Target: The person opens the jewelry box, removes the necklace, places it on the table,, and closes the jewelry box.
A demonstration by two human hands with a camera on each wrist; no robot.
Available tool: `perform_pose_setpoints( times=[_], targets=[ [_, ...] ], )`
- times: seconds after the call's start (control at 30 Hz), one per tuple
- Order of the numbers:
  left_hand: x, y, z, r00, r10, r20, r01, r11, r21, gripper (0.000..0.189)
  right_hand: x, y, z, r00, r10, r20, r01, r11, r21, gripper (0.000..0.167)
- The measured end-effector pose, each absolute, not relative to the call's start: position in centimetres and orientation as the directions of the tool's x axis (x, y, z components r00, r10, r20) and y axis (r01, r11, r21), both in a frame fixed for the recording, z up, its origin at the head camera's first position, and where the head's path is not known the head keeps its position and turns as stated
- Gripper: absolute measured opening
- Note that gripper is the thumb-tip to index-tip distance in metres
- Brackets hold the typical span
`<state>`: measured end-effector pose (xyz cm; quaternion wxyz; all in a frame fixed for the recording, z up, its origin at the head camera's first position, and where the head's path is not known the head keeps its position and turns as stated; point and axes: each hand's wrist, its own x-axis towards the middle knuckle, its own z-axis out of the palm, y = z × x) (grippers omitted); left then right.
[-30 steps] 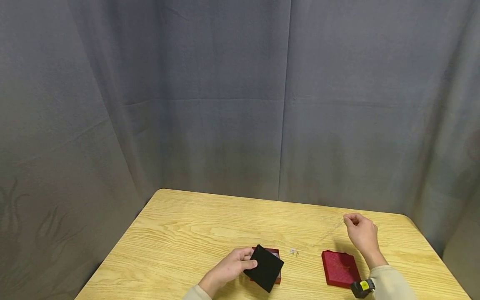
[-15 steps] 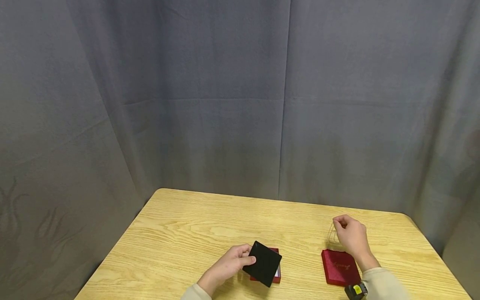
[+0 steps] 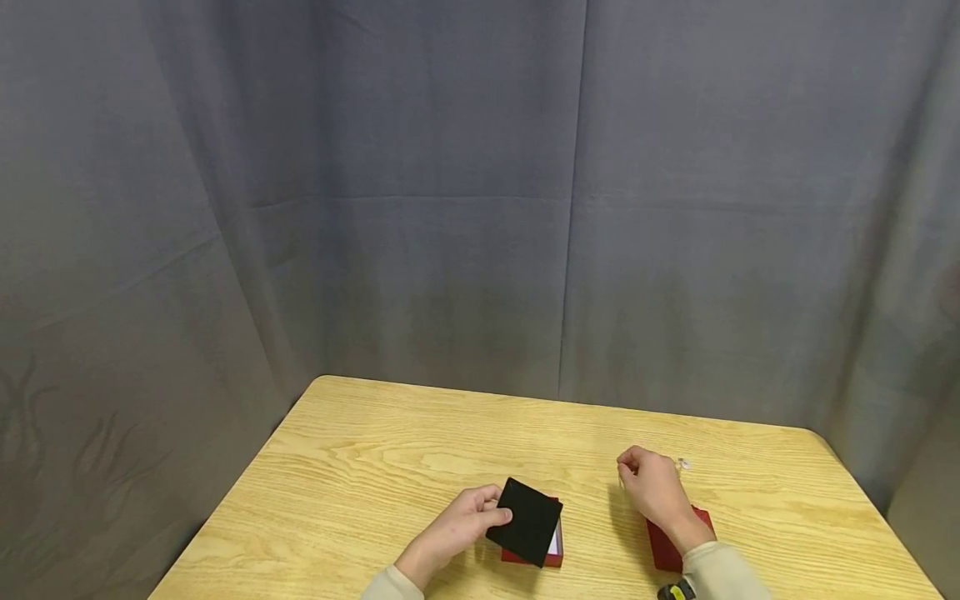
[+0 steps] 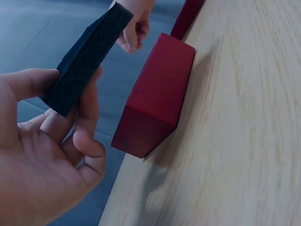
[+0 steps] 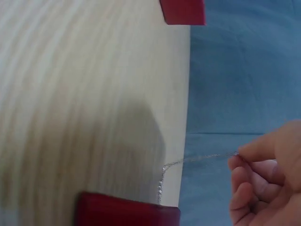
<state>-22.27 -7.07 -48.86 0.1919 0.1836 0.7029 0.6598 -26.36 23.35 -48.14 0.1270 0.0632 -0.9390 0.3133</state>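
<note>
In the head view my left hand [image 3: 461, 527] grips a black square foam pad [image 3: 527, 521] by its left corner, thumb on top. The pad is tilted over an open red box [image 3: 551, 557], hiding most of it; a white inside shows at its right edge. The left wrist view shows the pad [image 4: 89, 61] raised apart from the box [image 4: 157, 84]. My right hand [image 3: 654, 492] pinches the end of a fine chain necklace [image 5: 200, 157] between thumb and fingertip. The chain slopes down to the table, and a small shiny pendant [image 3: 682, 464] shows just right of that hand.
A red box lid [image 3: 666, 546] lies under my right wrist, partly covered by it; the chain runs down beside the lid [image 5: 127, 212] in the right wrist view. The wooden table [image 3: 420, 433] ends at a grey curtain [image 3: 450, 250] behind.
My right hand has moved left with the chain, and the pendant is now to its right instead of out to its left. My left hand and the foam pad have risen only slightly.
</note>
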Motion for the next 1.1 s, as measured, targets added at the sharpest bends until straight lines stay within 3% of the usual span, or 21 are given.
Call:
perform_pose_setpoints(
  times=[0.4, 1.1],
  targets=[
    [-22.3, -6.6, -49.0, -0.885, 0.464, -0.035, 0.003, 0.082, 0.997, 0.018, -26.3, 22.3, -49.1, -0.964, -0.125, 0.233, -0.229, 0.835, -0.5, 0.004],
    [-22.2, -6.1, -49.3, -0.913, 0.407, -0.03, 0.008, 0.09, 0.996, 0.011, -26.3, 21.3, -49.7, -0.963, -0.163, 0.214, -0.248, 0.845, -0.474, 0.012]
  ],
)
